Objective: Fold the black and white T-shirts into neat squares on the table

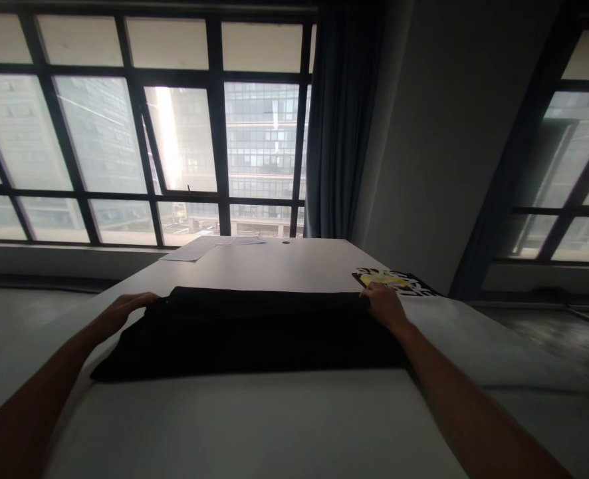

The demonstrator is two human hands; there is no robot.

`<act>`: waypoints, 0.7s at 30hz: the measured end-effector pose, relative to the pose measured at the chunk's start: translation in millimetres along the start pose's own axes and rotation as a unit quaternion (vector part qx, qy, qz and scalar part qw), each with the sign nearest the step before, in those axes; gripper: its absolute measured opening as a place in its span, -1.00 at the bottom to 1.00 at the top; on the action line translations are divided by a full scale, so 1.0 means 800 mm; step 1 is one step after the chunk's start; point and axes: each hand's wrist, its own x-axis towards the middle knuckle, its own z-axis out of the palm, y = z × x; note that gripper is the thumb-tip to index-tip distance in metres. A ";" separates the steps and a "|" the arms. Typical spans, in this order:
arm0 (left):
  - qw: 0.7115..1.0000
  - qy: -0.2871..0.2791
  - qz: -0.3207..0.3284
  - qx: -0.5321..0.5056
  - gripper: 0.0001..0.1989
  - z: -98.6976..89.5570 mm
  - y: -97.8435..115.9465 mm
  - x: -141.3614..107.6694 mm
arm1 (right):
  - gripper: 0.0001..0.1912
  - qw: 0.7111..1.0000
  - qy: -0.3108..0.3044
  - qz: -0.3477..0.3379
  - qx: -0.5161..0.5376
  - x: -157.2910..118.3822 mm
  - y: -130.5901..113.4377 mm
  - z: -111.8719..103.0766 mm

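Head view, hands (pixel 125 310) (pixel 385 306) clamped on black cloth (pixel 259 336) too dark for detail, patterned item (pixel 413 287) partly hidden

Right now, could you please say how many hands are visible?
2: bare left hand at the far left corner of the black cloth, bare right hand at its far right.

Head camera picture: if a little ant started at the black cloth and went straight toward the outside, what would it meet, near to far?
Black cloth → white papers → window frame → building outside.
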 end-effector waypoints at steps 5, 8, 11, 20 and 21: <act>0.998 0.002 -0.011 0.064 -0.51 -0.009 0.005 0.005 | -0.60 0.996 -0.090 -0.009 0.000 -0.001 0.011 0.006; 0.989 -0.103 0.062 0.085 -0.49 0.012 0.002 -0.001 | -0.53 0.992 -0.120 -0.003 0.029 -0.001 0.021 0.010; 0.957 -0.226 0.101 0.154 -0.54 0.050 0.004 -0.010 | -0.51 0.990 -0.126 0.002 0.057 -0.002 0.028 0.012; 0.946 -0.307 0.079 0.069 -0.60 0.041 0.060 -0.013 | -0.56 0.997 -0.075 0.015 0.028 -0.003 0.019 0.006; 0.949 -0.304 0.068 0.048 -0.60 0.037 0.064 -0.014 | -0.56 0.997 -0.062 0.016 0.030 -0.003 0.019 0.005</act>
